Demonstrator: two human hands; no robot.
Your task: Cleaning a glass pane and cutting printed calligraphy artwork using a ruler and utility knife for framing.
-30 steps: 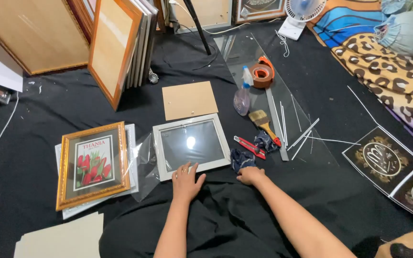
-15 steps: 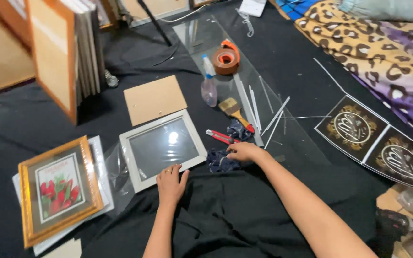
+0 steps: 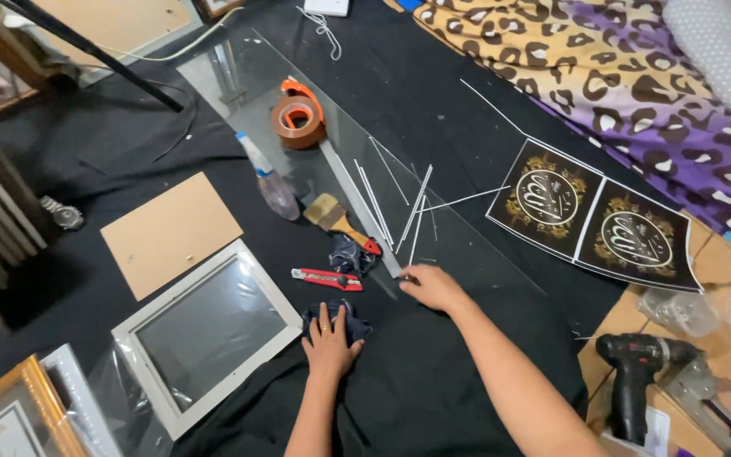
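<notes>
The left hand [image 3: 330,341] lies open, flat on a dark cloth [image 3: 336,320] just right of the white picture frame [image 3: 206,334]. The right hand [image 3: 433,288], fingers loosely curled, touches the near end of a long metal ruler [image 3: 365,210]; a red utility knife [image 3: 327,278] lies between them.

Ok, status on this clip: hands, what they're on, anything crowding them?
Left hand flat on dark cloth. Right hand at near end of metal ruler. Red utility knife and paintbrush lie close by.

A home floor turned picture-framing workshop.
Black cloth covers the floor, strewn with a white frame [image 3: 209,334], backing board [image 3: 169,233], glass sheet [image 3: 382,169], tape dispenser [image 3: 299,118], brush [image 3: 336,217], cordless drill [image 3: 636,377]; a leopard-print blanket [image 3: 602,76] lies alongside.
</notes>
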